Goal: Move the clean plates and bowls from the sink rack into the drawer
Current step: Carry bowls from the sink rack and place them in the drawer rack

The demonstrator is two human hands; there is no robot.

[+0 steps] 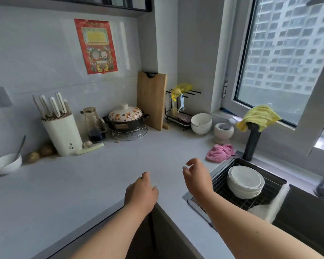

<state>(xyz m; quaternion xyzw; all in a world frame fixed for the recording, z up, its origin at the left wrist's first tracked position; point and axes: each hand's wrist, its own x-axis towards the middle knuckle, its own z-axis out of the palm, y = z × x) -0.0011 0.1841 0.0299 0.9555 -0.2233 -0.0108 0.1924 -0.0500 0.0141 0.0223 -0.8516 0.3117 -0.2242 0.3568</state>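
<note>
A stack of white plates and bowls (245, 181) sits on the dark wire sink rack (221, 186) at the right. My right hand (195, 176) hovers just left of the rack above the counter, fingers loosely curled, holding nothing. Near the counter's inner corner edge my left hand (141, 191) is held with relaxed bent fingers and is empty too. Dark cabinet fronts (163, 230) show below the counter edge between my arms; no open drawer is visible.
Stacked white bowls (201, 123) stand at the back by a mortar (223, 132). A pink cloth (220, 153) lies near the black faucet (252, 142) draped with a yellow cloth. Knife block (61, 131), clay pot (125, 117), cutting board (151, 100) line the wall. A bowl with spoon (5, 163) sits far left.
</note>
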